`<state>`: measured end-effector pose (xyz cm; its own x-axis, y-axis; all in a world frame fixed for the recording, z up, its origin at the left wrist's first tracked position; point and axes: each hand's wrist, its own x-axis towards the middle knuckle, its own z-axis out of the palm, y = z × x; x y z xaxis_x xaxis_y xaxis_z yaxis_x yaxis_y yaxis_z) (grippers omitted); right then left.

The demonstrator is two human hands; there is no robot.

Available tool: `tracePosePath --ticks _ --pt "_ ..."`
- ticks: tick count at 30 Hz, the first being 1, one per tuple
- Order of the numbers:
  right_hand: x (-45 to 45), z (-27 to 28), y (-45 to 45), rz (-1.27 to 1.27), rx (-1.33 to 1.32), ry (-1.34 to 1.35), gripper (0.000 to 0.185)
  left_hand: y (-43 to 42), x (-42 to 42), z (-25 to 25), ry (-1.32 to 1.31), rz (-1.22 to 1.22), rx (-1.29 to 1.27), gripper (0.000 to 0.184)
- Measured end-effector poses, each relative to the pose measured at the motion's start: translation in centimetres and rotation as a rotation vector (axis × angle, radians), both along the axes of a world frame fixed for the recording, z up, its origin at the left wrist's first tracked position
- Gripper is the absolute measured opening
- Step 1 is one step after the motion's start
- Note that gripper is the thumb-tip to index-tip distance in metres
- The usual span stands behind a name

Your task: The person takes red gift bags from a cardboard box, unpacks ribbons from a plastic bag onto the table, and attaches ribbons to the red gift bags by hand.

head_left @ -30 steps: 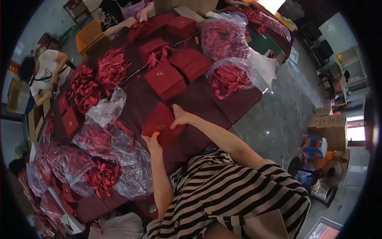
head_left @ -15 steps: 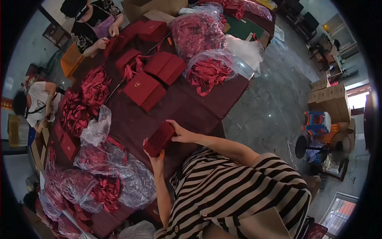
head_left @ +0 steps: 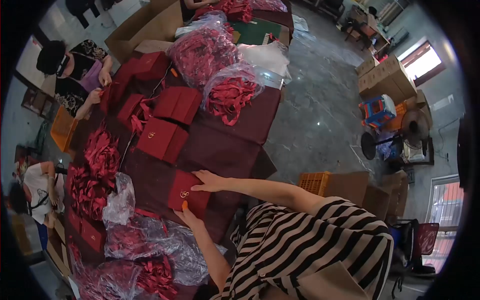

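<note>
Head view: I have the red box (head_left: 195, 201) between both hands at the near side of the counter (head_left: 222, 145), gold mark facing up; I can't tell whether its base touches the cloth. The left hand (head_left: 188, 218) pinches the lower corner, its thumb wearing an orange cover (head_left: 185, 205). The right hand (head_left: 209, 181) grips the opposite edge, thumb flat on top. To handle this well, I'd press lightly near the edges, share the pressure evenly so the walls don't bow, and steer clear of the plastic bag (head_left: 187, 250) nearby.
</note>
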<state>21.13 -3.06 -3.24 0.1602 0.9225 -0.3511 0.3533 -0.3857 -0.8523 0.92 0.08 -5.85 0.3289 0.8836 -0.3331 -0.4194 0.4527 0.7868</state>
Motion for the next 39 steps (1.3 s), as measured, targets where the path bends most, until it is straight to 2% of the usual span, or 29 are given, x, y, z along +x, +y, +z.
tracePosePath --ticks 2,3,5,6,8,9,11,14,15,17,18,20,22,23,25,26,28,29,31,32,36,38,39 --pt "0.2 0.6 -2.6 -0.03 0.146 -0.15 0.082 0.4 0.1 0.9 -0.147 -0.017 -0.158 0.069" --pt "0.8 1.3 -4.5 -0.07 0.293 -0.198 0.066 0.6 0.2 1.3 -0.215 -0.021 -0.229 0.069" --pt "3.2 2.8 -7.9 -0.164 0.288 0.195 0.054 0.8 0.2 2.2 -0.372 -0.022 -0.348 0.069" --pt "4.2 2.1 -10.0 -0.236 0.382 0.232 0.042 0.9 0.2 2.5 -0.452 -0.022 -0.405 0.069" --pt "6.9 3.0 -14.5 -0.322 0.285 0.123 0.032 1.0 0.3 3.0 -0.595 -0.026 -0.53 0.069" --pt "8.0 2.9 -16.9 -0.419 0.266 0.158 0.03 0.2 1.4 3.1 -0.578 -0.03 -0.536 0.069" --pt "10.4 1.5 -21.3 -0.599 0.191 0.209 0.027 -1.4 4.3 3.1 0.458 0.134 0.039 0.066" --pt "13.7 -5.3 -28.2 -0.835 0.047 0.212 0.029 -0.1 4.0 -0.2 0.465 0.147 0.085 0.063" --pt "14.7 -7.0 -29.9 -0.874 -0.029 0.172 0.029 -0.8 4.8 1.7 0.467 0.134 0.1 0.061" --pt "16.4 -10.0 -31.6 -0.838 -0.121 0.195 0.029 0.8 2.0 -2.7 0.609 0.187 0.115 0.061" --pt "17.7 -11.4 -32.1 -0.791 -0.206 0.205 0.029 0.0 2.9 -0.6 0.589 0.137 0.119 0.062" --pt "19.5 -14.4 -31.9 -0.757 -0.232 0.288 0.029 -0.4 1.6 0.1 0.748 0.173 0.083 0.061" --pt "21.4 -18.2 -30.8 -0.617 -0.408 0.072 0.03 -0.8 -3.6 -0.3 1.333 -0.366 1.207 0.062" --pt "21.2 -22.3 -30.8 -0.633 -0.419 0.113 0.03 0.0 -3.3 -0.6 1.352 -0.407 1.223 0.062" --pt "21.6 -32.1 -30.4 -0.22 -0.199 -0.475 0.038 1.9 -6.2 -1.2 1.362 -0.456 1.208 0.062" --pt "21.6 -33.4 -29.4 -0.239 -0.201 -0.452 0.038 2.3 -6.5 -1.6 1.366 -0.477 1.202 0.061" --pt "21.3 -34.0 -26.4 -0.762 -0.344 -0.085 0.046 3.6 -8.8 -1.7 1.368 -0.522 1.199 0.061" --pt "21.3 -34.5 -25.9 -0.788 -0.348 -0.058 0.046 4.1 -8.6 -2.0 1.369 -0.547 1.201 0.061" --pt "21.6 -34.9 -25.1 -0.666 -0.099 0.139 0.059 5.0 -10.9 -2.3 1.358 -0.588 1.206 0.06" --pt "21.1 -34.7 -23.0 -0.936 -0.368 0.286 0.068 5.6 -11.9 -2.7 1.344 -0.602 1.209 0.06" --pt "20.5 -32.1 -22.8 -0.931 -0.446 0.173 0.077 7.5 -13.3 -3.4 1.338 -0.685 1.158 0.059" --pt "20.1 -31.8 -22.7 -1.072 -0.351 0.073 0.077 8.2 -13.7 -3.6 1.326 -0.704 1.118 0.058" --pt "19.9 -32.9 -22.9 -1.082 -0.409 0.073 0.077 7.7 -13.5 -3.8 1.317 -0.711 1.102 0.058"
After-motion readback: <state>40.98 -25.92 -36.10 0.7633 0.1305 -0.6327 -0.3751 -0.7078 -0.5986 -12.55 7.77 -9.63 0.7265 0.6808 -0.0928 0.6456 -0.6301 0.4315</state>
